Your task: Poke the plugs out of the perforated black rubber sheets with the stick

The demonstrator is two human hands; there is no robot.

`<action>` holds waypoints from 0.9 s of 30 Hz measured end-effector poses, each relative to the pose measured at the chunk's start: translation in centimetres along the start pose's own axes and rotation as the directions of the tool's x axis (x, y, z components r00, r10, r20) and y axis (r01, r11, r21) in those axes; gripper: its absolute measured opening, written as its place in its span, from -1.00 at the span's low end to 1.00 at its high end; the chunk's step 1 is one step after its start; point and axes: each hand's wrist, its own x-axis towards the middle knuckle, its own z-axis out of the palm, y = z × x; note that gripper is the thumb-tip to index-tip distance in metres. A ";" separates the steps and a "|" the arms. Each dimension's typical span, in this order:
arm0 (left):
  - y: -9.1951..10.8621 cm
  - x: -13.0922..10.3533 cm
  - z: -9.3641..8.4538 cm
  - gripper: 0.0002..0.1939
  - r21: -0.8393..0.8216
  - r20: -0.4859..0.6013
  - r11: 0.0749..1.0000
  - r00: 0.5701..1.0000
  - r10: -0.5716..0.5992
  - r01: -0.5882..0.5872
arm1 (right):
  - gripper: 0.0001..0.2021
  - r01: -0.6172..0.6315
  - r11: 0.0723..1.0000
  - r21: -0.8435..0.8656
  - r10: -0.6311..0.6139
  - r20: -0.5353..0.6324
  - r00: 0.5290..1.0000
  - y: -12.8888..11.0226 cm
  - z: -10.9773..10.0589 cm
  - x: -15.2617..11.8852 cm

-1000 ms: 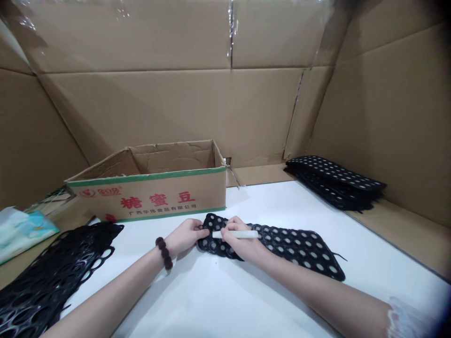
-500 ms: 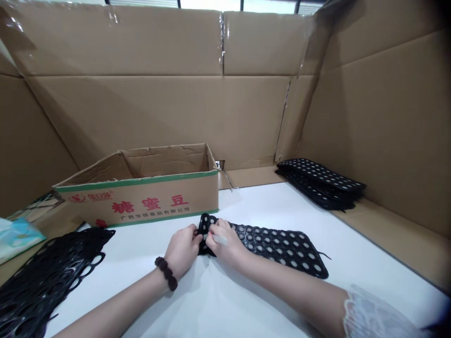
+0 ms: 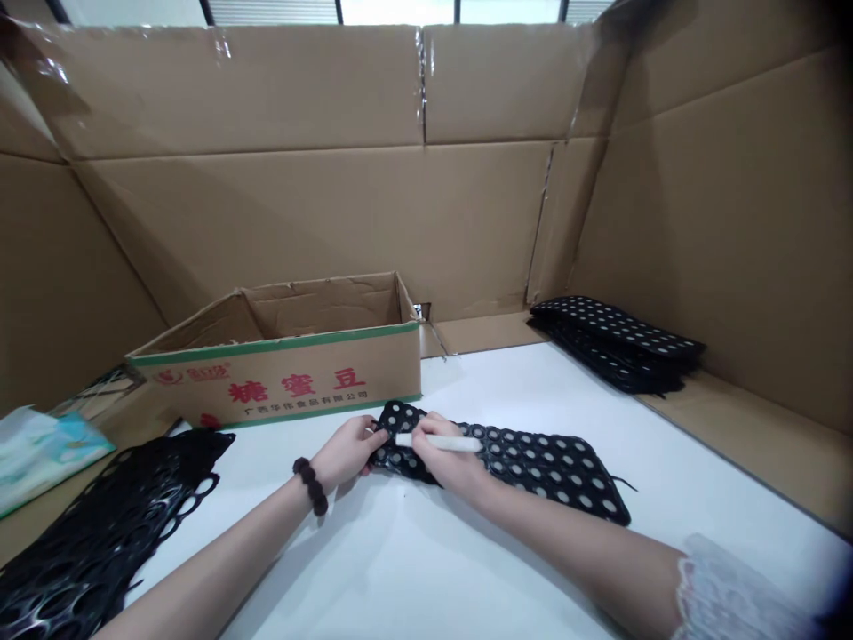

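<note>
Head view: right fingers (image 3: 434,424) pinch a white stick (image 3: 459,443), more side-on than before; left fingers (image 3: 377,439) pinch the black mat (image 3: 556,467).

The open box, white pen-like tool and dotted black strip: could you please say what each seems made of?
Open box: matt brown cardboard, judging by its ragged rim. White pen-like tool: probably smooth plastic, given its even, pale barrel. Dotted black strip: perhaps rubber or soft plastic, since its rings catch a slight sheen; the look cannot settle which.
</note>
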 end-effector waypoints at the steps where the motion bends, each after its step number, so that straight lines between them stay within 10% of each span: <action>1: -0.1 0.1 -0.2 -0.74 0.001 0.018 1.000 1.000 -0.004 0.004 | -0.75 -0.027 0.998 0.059 0.027 0.003 1.000 -0.1 -0.1 -0.1; 8: -0.8 0.2 -2.0 -0.73 -0.053 0.272 0.999 0.962 0.006 0.008 | -0.79 -0.077 0.987 0.140 0.072 0.039 0.997 0.2 0.4 -0.1; 27: -0.1 -0.5 -1.1 -0.70 -0.098 0.141 0.975 0.972 -0.186 0.200 | -0.74 0.059 0.992 0.112 -0.069 0.087 0.994 0.3 1.4 -0.2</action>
